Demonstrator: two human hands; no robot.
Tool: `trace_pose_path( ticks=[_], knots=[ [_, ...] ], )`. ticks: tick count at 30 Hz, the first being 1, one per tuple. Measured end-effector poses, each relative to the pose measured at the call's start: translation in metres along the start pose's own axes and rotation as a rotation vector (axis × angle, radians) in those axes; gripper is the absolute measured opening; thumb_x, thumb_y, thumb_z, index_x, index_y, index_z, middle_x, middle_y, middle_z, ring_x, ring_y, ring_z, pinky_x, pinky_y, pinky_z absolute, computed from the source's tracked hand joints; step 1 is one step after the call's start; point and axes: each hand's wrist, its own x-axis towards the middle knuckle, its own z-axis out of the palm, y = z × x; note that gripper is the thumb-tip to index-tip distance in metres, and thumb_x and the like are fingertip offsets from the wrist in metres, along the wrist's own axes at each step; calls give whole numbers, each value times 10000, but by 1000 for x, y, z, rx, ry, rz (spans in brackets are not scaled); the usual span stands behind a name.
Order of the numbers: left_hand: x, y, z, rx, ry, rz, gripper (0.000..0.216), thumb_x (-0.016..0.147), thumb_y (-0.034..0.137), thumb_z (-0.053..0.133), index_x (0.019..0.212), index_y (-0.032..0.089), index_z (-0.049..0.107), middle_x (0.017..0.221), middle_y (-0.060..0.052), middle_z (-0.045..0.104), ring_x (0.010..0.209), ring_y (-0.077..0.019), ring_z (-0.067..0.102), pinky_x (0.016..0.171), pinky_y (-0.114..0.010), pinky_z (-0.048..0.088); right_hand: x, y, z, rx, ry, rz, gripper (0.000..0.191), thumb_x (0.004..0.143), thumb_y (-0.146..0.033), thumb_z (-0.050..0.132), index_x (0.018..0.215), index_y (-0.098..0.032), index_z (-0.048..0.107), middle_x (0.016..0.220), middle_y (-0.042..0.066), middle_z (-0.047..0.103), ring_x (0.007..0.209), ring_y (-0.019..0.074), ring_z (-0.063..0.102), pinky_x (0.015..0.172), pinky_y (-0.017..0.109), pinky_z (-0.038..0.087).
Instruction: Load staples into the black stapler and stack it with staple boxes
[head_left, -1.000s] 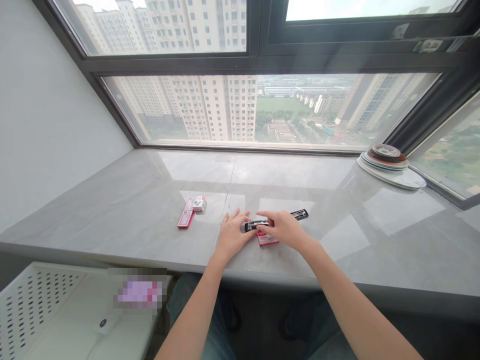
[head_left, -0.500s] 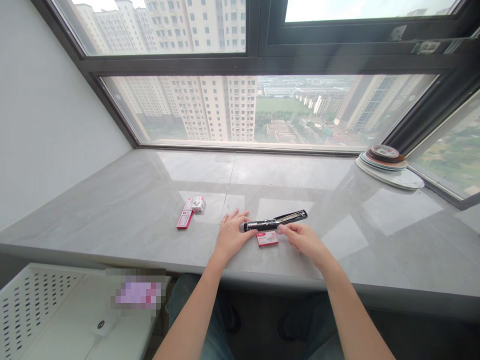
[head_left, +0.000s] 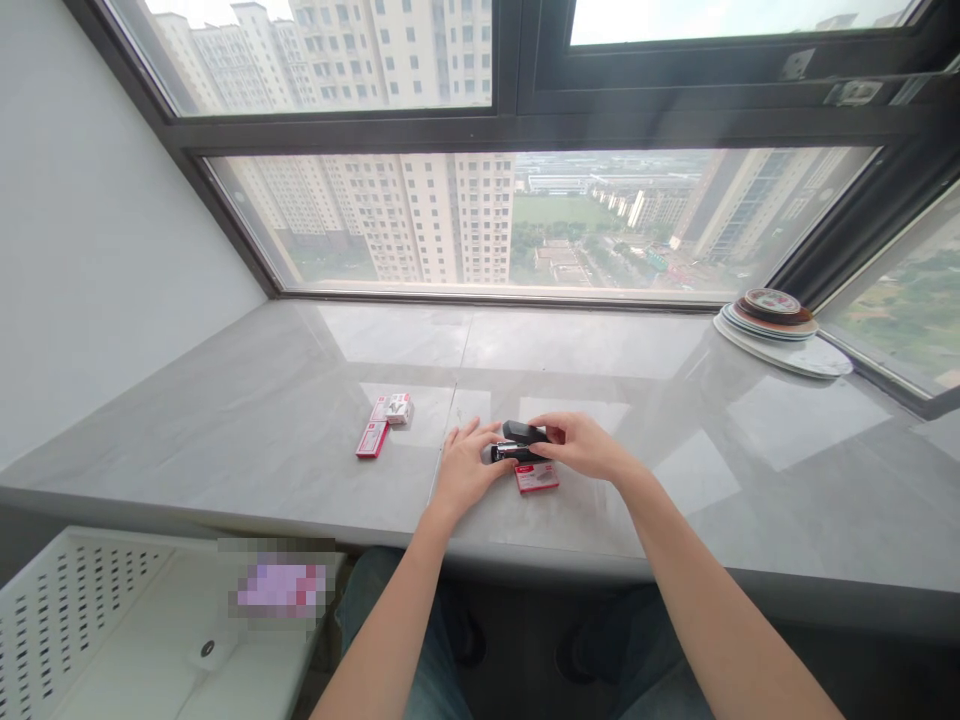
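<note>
A black stapler (head_left: 516, 453) lies on the grey counter, its top arm folded back over the base with a small gap at the left end. My left hand (head_left: 466, 470) steadies that left end between thumb and index finger, the other fingers resting on the counter. With thumb and fingers, my right hand (head_left: 583, 443) grips the stapler's right part and top arm, hiding that end. Just in front of the stapler, a small red-and-white box (head_left: 537, 478) lies flat, close below both hands.
Left of my hands are a red-and-white box (head_left: 373, 440) and a small white-and-red box (head_left: 398, 408), beside another flat one. Round plates or coasters (head_left: 780, 330) are stacked at the back right by the window. A white perforated basket (head_left: 97, 560) stands below the counter at left.
The stapler's top arm, which was swung wide open to the right, is now folded over the base. My right hand has moved up and left onto it; my left hand stays put.
</note>
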Motion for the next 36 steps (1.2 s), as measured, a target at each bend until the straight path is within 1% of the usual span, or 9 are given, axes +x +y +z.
trace_pose_path(
  ticks=[4,8,11,13,17,21,25,30,36],
  knots=[
    [-2,5,-3,22,38,18,246,868,372,718,1107,320,692,1477,19,596,1491,-297,381,1259,-547,190,1,-1,11,-115,26,12,223,847,-340,658,1006,-227,765,640,-48,510,610,131,481,599,259,304],
    [-14,18,-7,34,112,54,404,861,79,497,1130,305,696,1369,-25,636,1329,-257,535,1178,-483,365,3,5,15,-186,119,97,232,815,-383,687,971,-216,728,678,-39,550,617,134,489,588,257,293],
    [-23,36,-4,50,-151,316,597,746,-48,421,1039,357,749,1317,42,677,1315,-238,532,1173,-453,382,5,15,17,-193,193,157,286,788,-441,709,970,-221,714,677,-42,551,615,138,490,578,254,296],
    [-26,46,-1,67,-296,448,709,708,-70,418,1146,387,738,1393,86,643,1385,-236,470,1208,-444,352,4,21,19,-152,235,186,344,788,-475,704,1022,-223,721,661,-50,522,613,142,488,579,252,309],
    [-27,46,-7,131,-260,339,787,772,-16,450,1405,425,604,1464,45,582,1374,-272,468,1193,-470,372,-7,32,23,25,280,242,523,829,-600,655,1154,-195,719,610,-69,423,579,141,429,555,253,310],
    [-26,25,-28,114,-198,195,707,794,158,607,1451,414,573,1405,-27,584,1316,-304,505,1174,-458,400,-29,31,33,164,292,263,579,883,-692,579,1109,-181,733,606,-69,366,571,129,350,536,248,288],
    [-22,17,-40,33,-225,168,685,830,268,646,1494,392,531,1381,-14,615,1322,-284,500,1186,-429,389,-44,17,49,275,243,242,547,946,-676,508,1132,-206,717,616,-62,378,564,124,337,531,240,288],
    [-16,29,-32,-24,-281,132,915,789,256,661,1621,409,312,1415,24,630,1319,-284,504,1179,-409,377,-46,0,60,335,235,243,572,953,-679,494,1213,-215,705,591,-45,418,533,136,361,504,251,301],
    [-15,31,-16,-12,-210,124,888,782,410,767,1585,413,386,1382,16,649,1301,-289,534,1139,-385,396,-42,-4,61,298,271,263,596,941,-692,497,1192,-207,733,598,-27,464,553,150,396,525,262,333]
  ],
)
